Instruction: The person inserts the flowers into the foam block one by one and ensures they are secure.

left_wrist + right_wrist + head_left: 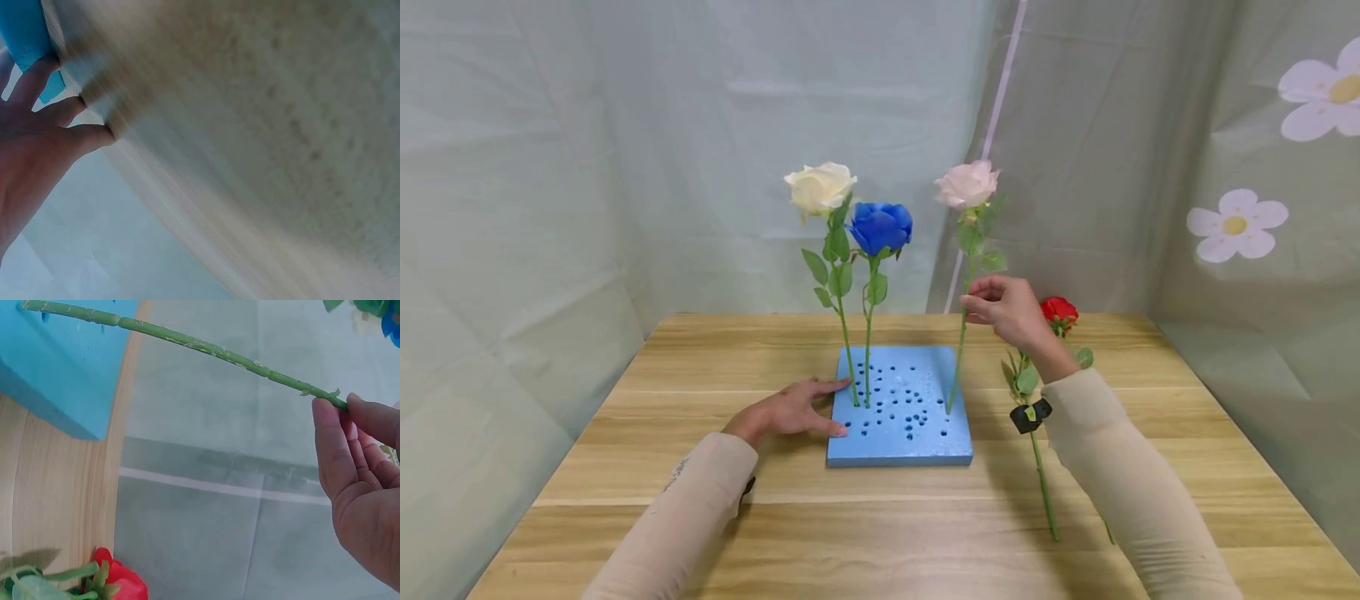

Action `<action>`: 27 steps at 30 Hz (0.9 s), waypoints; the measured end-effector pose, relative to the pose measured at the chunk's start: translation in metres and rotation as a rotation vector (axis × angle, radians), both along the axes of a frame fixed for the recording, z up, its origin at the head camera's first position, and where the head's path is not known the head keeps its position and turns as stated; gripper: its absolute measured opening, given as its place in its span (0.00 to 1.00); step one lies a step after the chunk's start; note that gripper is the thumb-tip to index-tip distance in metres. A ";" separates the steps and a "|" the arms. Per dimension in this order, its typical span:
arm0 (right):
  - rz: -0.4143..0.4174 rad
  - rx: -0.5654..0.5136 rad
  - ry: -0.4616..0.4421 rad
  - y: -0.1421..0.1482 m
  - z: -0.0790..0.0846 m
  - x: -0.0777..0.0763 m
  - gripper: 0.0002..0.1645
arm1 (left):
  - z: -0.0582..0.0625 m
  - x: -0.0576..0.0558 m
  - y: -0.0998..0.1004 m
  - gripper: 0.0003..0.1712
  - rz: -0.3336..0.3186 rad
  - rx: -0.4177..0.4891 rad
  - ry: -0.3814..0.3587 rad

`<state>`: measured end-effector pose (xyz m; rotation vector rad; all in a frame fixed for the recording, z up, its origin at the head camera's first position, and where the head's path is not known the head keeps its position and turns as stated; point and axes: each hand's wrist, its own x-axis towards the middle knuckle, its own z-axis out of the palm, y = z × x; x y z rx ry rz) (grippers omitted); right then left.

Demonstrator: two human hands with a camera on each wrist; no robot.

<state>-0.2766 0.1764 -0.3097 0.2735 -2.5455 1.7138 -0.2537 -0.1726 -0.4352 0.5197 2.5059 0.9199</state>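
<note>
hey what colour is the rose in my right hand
Pale pink; the rose shows best in the head view.

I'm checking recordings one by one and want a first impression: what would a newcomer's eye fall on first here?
Probably the vivid blue rose and the taller white rose beside it, both standing in the left part of the holed blue board. Next, the pale pink rose above the board's right side, its stem pinched by the right hand; a red rose lies farther right.
</note>
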 end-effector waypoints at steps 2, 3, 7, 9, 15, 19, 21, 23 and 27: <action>0.006 -0.014 0.004 -0.004 0.000 0.000 0.12 | 0.000 0.000 0.000 0.54 0.001 0.000 -0.006; 0.010 -0.020 0.006 -0.006 -0.001 -0.001 0.12 | 0.001 0.000 0.000 0.54 0.000 0.000 -0.006; 0.012 -0.022 0.016 -0.014 -0.001 -0.001 0.11 | 0.001 0.000 -0.001 0.53 -0.002 0.004 -0.006; 0.017 -0.029 0.023 -0.017 -0.002 -0.002 0.11 | 0.001 0.000 -0.001 0.53 -0.008 0.008 0.001; 0.026 -0.055 0.039 -0.024 -0.005 -0.003 0.11 | -0.002 0.000 -0.001 0.53 -0.020 0.010 0.014; 0.026 -0.067 0.037 -0.028 -0.005 -0.003 0.11 | -0.002 -0.001 -0.002 0.53 -0.023 0.007 0.016; 0.027 -0.069 0.032 -0.029 -0.005 -0.003 0.11 | -0.002 -0.001 -0.002 0.53 -0.024 0.008 0.016; 0.027 -0.065 0.029 -0.031 -0.005 -0.002 0.11 | -0.002 -0.001 -0.002 0.53 -0.026 0.009 0.017; 0.031 -0.073 0.033 -0.034 -0.004 -0.002 0.11 | -0.002 -0.001 -0.002 0.53 -0.021 0.009 0.011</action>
